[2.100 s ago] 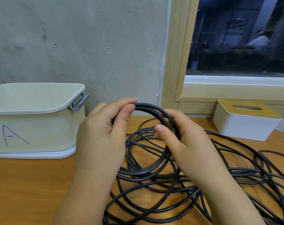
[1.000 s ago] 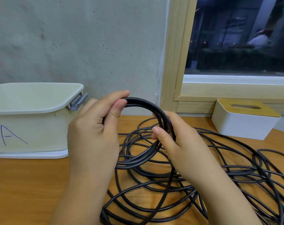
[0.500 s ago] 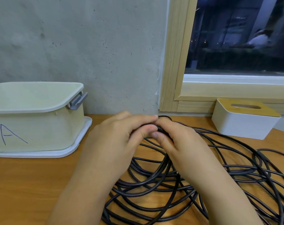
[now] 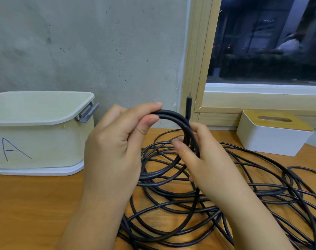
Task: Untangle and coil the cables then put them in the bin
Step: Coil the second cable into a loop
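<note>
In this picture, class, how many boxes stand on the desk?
2: the cream bin marked A at the left against the wall, and the white tissue box at the right below the window. None seems hidden.

Your left hand (image 4: 115,150) pinches the top of the cable coil (image 4: 173,118); your right hand (image 4: 206,157) grips its right side, both raised.

Both hands, left (image 4: 115,147) and right (image 4: 206,159), and forearms are bare, unsleeved.
</note>
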{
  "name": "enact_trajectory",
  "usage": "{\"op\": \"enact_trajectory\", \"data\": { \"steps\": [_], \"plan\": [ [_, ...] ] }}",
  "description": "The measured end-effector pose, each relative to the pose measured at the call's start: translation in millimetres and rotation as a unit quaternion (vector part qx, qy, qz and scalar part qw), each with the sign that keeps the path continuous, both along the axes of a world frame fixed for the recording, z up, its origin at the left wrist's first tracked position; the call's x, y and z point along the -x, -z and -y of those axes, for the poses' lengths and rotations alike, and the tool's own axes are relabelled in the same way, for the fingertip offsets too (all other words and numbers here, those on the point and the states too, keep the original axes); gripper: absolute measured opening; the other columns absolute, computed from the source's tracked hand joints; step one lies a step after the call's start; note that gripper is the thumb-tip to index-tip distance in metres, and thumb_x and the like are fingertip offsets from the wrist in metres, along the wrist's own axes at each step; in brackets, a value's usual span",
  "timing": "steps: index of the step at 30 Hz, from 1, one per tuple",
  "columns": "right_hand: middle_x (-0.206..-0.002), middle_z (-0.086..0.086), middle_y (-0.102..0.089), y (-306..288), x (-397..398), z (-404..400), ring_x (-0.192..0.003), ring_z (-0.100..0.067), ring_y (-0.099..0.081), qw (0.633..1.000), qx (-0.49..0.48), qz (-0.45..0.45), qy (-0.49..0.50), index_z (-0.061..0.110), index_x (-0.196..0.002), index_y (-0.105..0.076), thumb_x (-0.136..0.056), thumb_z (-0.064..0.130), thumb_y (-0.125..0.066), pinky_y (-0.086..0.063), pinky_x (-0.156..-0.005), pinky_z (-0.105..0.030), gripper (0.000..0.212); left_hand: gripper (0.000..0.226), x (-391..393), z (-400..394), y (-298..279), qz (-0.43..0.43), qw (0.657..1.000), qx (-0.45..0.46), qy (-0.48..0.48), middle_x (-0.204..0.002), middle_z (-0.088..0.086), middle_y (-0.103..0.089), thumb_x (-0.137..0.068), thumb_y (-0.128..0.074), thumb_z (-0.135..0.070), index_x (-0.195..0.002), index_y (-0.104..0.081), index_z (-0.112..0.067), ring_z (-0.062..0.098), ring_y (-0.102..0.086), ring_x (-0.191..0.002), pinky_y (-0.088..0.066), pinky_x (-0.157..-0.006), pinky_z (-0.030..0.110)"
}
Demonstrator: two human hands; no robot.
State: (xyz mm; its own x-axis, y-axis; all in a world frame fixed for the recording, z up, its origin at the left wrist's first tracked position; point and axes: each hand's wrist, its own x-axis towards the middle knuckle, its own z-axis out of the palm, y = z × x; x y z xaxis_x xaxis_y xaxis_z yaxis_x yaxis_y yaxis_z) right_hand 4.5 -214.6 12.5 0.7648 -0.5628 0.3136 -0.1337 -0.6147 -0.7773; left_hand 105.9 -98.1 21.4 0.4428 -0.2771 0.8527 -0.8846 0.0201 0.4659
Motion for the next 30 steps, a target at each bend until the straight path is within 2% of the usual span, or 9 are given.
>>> {"op": "enact_trajectory", "data": {
  "steps": [2,5,9,12,15,18,21,25,30],
  "plan": [
    [-0.092,0.023,-0.061,-1.4,-0.5,-1.3,-0.061,-0.003,-0.056,1.000,0.020,0.000,-0.012,0.051,-0.096,-0.041,-0.095,0.036,-0.044,-0.052,-0.055,-0.027,0.015,0.020,-1.4,0.1,0.6,-0.020,1.000,-0.002,0.002,-0.075,-0.011,-0.051,-0.094,-0.048,-0.036,-0.109,-0.061,-0.039,-0.001,-0.049,-0.070,-0.033,-0.061,0.007],
    [-0.079,0.012,-0.060,-1.0,-1.0,-0.3,-0.063,0.000,-0.055,0.998,0.057,-0.011,-0.008,0.047,-0.104,-0.041,-0.097,0.035,-0.039,-0.046,-0.055,-0.022,0.014,0.022,-6.9,0.4,3.2,-0.051,0.998,-0.039,-0.008,-0.091,-0.012,-0.062,-0.095,-0.046,-0.040,-0.111,-0.061,-0.042,-0.002,-0.055,-0.086,-0.037,-0.069,0.004],
    [-0.076,0.010,-0.056,1.7,-1.8,1.7,-0.071,-0.004,-0.054,0.994,0.096,-0.053,0.013,0.036,-0.107,-0.045,-0.098,0.036,-0.037,-0.047,-0.064,-0.025,0.012,0.037,-12.8,7.4,11.8,-0.089,0.989,-0.115,-0.001,-0.103,-0.019,-0.048,-0.093,-0.037,-0.043,-0.126,-0.052,-0.044,-0.011,-0.046,-0.098,-0.029,-0.083,0.000],
    [-0.077,0.009,-0.057,3.9,-3.1,0.5,-0.072,-0.009,-0.055,0.987,0.137,-0.079,0.009,0.033,-0.103,-0.049,-0.097,0.040,-0.040,-0.046,-0.064,-0.029,0.013,0.047,-9.8,12.9,16.4,-0.028,0.980,-0.198,-0.007,-0.131,-0.018,-0.034,-0.090,-0.030,-0.053,-0.137,-0.034,-0.049,0.003,-0.029,-0.127,-0.021,-0.103,0.022],
    [-0.073,0.010,-0.055,5.2,-3.2,-0.3,-0.067,-0.007,-0.051,0.982,0.174,-0.078,-0.016,0.031,-0.096,-0.050,-0.093,0.037,-0.045,-0.040,-0.057,-0.025,0.008,0.046,-4.9,16.4,19.9,0.043,0.967,-0.252,-0.012,-0.140,-0.019,-0.043,-0.091,-0.024,-0.051,-0.131,-0.047,-0.046,0.006,-0.018,-0.135,-0.013,-0.108,0.040],
    [-0.074,0.012,-0.057,4.1,-2.7,-0.6,-0.067,-0.007,-0.052,0.979,0.197,-0.045,-0.017,0.033,-0.099,-0.055,-0.089,0.037,-0.048,-0.041,-0.059,-0.025,0.013,0.049,-3.9,15.9,21.8,0.033,0.966,-0.256,0.001,-0.124,-0.023,-0.055,-0.091,-0.022,-0.051,-0.126,-0.055,-0.043,0.002,-0.020,-0.131,-0.005,-0.108,0.035],
    [-0.081,0.012,-0.065,2.1,-2.4,-2.5,-0.075,-0.009,-0.059,0.979,0.203,0.004,-0.003,0.033,-0.103,-0.060,-0.086,0.039,-0.055,-0.049,-0.066,-0.035,0.019,0.045,-8.7,13.3,18.5,0.038,0.970,-0.241,-0.005,-0.099,-0.021,-0.058,-0.092,-0.027,-0.049,-0.124,-0.058,-0.041,0.003,-0.036,-0.116,-0.014,-0.104,0.035],
    [-0.080,0.013,-0.066,1.9,-1.6,-2.0,-0.075,-0.011,-0.061,0.981,0.187,0.046,0.019,0.029,-0.093,-0.061,-0.076,0.047,-0.053,-0.051,-0.065,-0.041,0.026,0.044,-11.4,8.5,13.1,0.029,0.968,-0.243,0.050,-0.081,-0.018,-0.049,-0.089,-0.032,-0.054,-0.128,-0.051,-0.045,0.002,-0.044,-0.084,-0.035,-0.075,0.023],
    [-0.079,0.020,-0.062,-0.2,0.8,1.6,-0.080,0.001,-0.056,0.991,0.125,0.041,0.010,0.035,-0.093,-0.059,-0.068,0.063,-0.051,-0.047,-0.067,-0.023,0.038,0.036,-7.7,7.3,12.7,0.032,0.986,-0.160,0.042,-0.076,-0.013,-0.049,-0.089,-0.042,-0.049,-0.121,-0.059,-0.041,0.006,-0.051,-0.070,-0.037,-0.059,0.017]
  ]
}}
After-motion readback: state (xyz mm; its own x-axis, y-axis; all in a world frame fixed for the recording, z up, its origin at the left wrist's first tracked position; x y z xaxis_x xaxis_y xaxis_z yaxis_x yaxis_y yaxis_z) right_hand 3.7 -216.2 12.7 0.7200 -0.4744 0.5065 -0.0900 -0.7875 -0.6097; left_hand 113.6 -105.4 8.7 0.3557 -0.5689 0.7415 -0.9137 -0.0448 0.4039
